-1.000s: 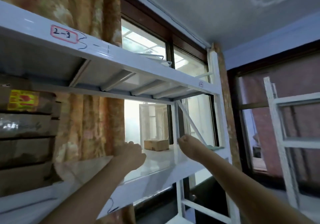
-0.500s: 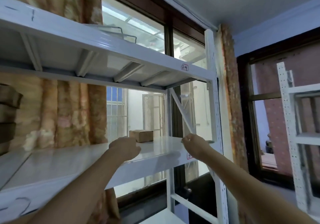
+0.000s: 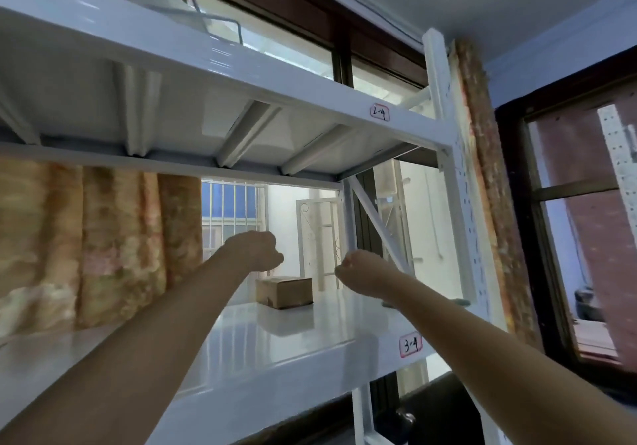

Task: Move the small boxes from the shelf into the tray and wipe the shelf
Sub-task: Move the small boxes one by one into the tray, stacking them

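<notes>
One small brown cardboard box (image 3: 284,292) stands on the white shelf (image 3: 310,337), which carries the label 3-4. My left hand (image 3: 256,251) hovers above the shelf, just left of and over the box, with its fingers curled and nothing in them. My right hand (image 3: 360,272) hovers to the right of the box, also curled like a fist and holding nothing. Neither hand touches the box. A small greenish object (image 3: 458,302) lies at the shelf's right end, partly hidden behind my right forearm.
The upper shelf (image 3: 310,99), labelled 2-4, hangs low overhead, and a white container with a wire handle (image 3: 193,13) sits on it. A diagonal brace (image 3: 375,227) and the perforated upright (image 3: 462,203) close the right end. Curtains hang behind on the left.
The view has swung right along the shelf and come closer, and the stacked boxes at the left have left the frame. Both hands have risen and now flank the box.
</notes>
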